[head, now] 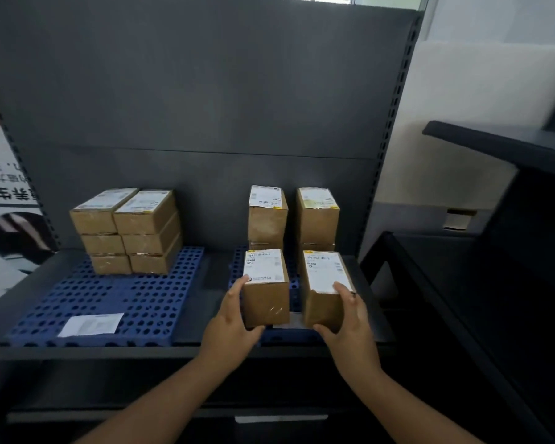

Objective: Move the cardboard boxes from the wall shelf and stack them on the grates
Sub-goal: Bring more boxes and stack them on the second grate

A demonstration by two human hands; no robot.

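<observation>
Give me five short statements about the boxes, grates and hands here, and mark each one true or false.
1. The left hand grips a cardboard box. True.
2. The right hand is empty. False: it holds another box.
3. The left grate carries six boxes, two columns of three. True.
4. The grates are red. False: both are blue.
5. A loose white label lies on the left grate. True.

Box labels [264,266] blurred; poster [4,193] cut off.
</observation>
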